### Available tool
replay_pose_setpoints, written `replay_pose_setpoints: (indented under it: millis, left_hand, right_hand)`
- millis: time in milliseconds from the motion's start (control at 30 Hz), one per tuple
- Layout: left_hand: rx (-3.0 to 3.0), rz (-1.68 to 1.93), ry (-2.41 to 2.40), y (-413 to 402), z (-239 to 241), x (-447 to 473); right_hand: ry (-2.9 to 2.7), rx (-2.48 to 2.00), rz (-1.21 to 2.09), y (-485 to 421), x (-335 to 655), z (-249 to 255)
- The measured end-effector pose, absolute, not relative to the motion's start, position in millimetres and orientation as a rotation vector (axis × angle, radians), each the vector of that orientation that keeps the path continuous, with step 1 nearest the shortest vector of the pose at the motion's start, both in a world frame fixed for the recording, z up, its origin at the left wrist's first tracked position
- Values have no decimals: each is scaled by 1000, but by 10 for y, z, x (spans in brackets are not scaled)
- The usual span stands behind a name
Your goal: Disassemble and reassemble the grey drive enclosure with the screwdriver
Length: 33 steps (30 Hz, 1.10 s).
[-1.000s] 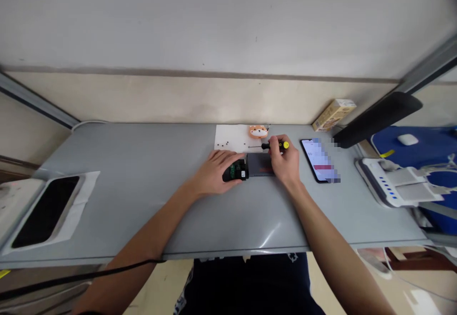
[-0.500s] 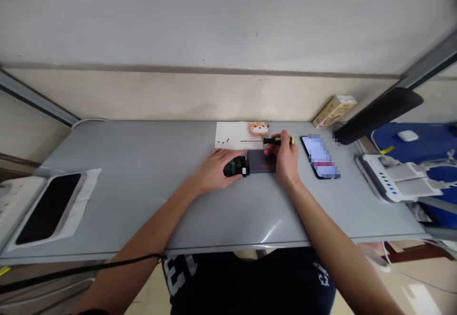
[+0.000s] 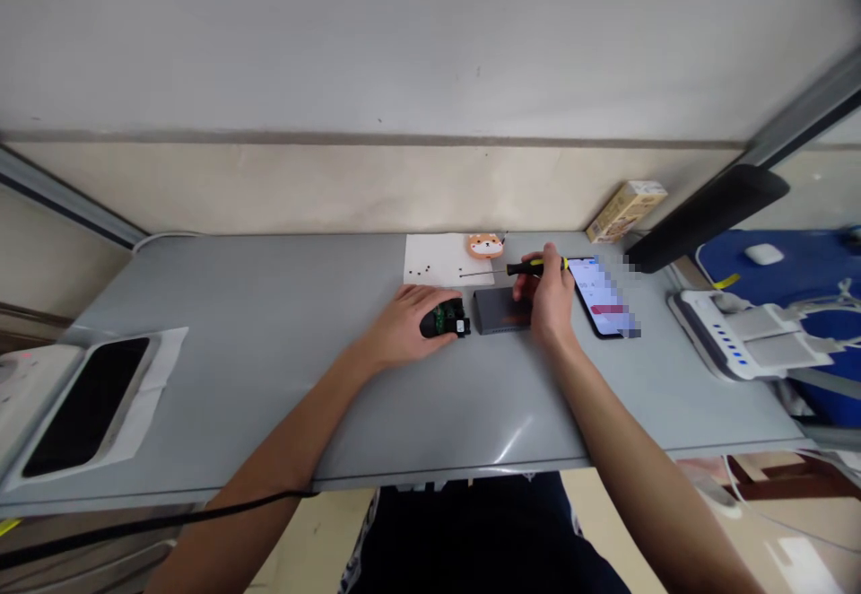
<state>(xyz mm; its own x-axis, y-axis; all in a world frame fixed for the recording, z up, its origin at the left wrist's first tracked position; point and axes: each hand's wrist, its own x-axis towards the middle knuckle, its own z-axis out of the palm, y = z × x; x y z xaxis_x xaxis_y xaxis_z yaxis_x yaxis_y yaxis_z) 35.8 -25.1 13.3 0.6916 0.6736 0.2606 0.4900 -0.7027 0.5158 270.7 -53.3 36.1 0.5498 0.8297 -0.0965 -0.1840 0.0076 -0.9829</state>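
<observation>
My left hand [image 3: 402,327] lay low on the table [image 3: 269,325]. Its fingers were curled round a small black part [image 3: 444,320] and held it tight. The part was short and round at one end, with a bit of green board showing on top and a little white patch on its right side. It sat on the table, in the middle, close to me.

My right hand [image 3: 548,302] was closed on a screwdriver [image 3: 534,266]. The fingers were pinched on its handle, which was black with a yellow end. Its thin metal rod pointed left, flat and just above the table. The heel of that hand sat on the right end of a grey box [image 3: 499,310]. The box was flat, with straight sides and a dull top, and had an orange mark on it. It lay just right of the black part, with a small gap between them.

Behind the two lay a square white paper [image 3: 440,257] with a few tiny dark screws [image 3: 421,269] on it. A round orange toy face [image 3: 485,245] sat at the paper's back corner. A phone [image 3: 598,300] with a lit screen lay just right of my right hand. A small card box [image 3: 627,210] leaned by the wall behind it.

The table was smooth, grey and a bit shiny at the near edge. A thin black cord [image 3: 134,531] ran under my left arm.
</observation>
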Motion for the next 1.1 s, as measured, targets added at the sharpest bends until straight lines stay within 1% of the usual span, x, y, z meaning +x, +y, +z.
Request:
replay_pose_setpoints:
  millis: [333, 533, 867, 1100]
  left_hand:
    - [2322, 969, 1032, -262, 103, 383]
    - [2370, 1127, 1003, -222, 94, 393]
    - [2516, 1045, 1038, -228, 145, 365]
    - [2598, 891, 978, -266, 160, 365]
  right_hand:
    - [-686, -1281, 979, -596, 2601, 375]
    - [-737, -1230, 970, -577, 2562, 320]
    - [-806, -1234, 931, -568, 2566, 325]
    - [-1007, -1265, 764, -671, 2557, 472]
